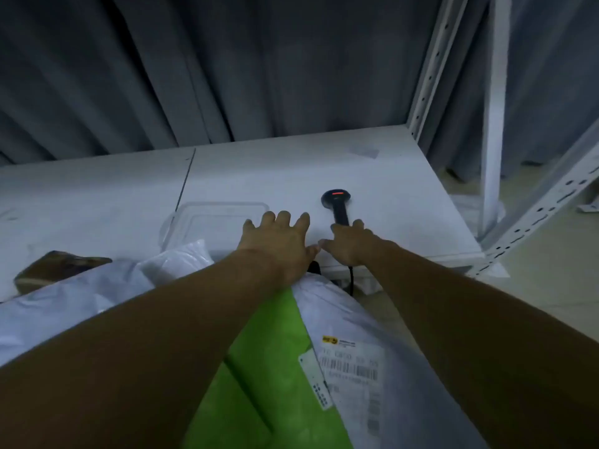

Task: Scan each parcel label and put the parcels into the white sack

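A black barcode scanner [336, 198] lies on the white table [405, 196] with a red light on its head. My right hand [348, 244] is closed over its handle, and the cable [350, 278] hangs off the table's front edge. To its left, my left hand [278, 241] hovers over the table with fingers spread, holding nothing. Below my arms lie a grey-white parcel with a barcode label [353, 367] and a green parcel [269, 367]. I cannot pick out a white sack for certain.
A clear plastic container [214, 218] stands left of my left hand. A crumpled white bag [178, 260], a pale parcel [64, 303] and a brown box [48, 270] lie at the left. White metal shelf posts [492, 124] rise at the right; grey curtains hang behind.
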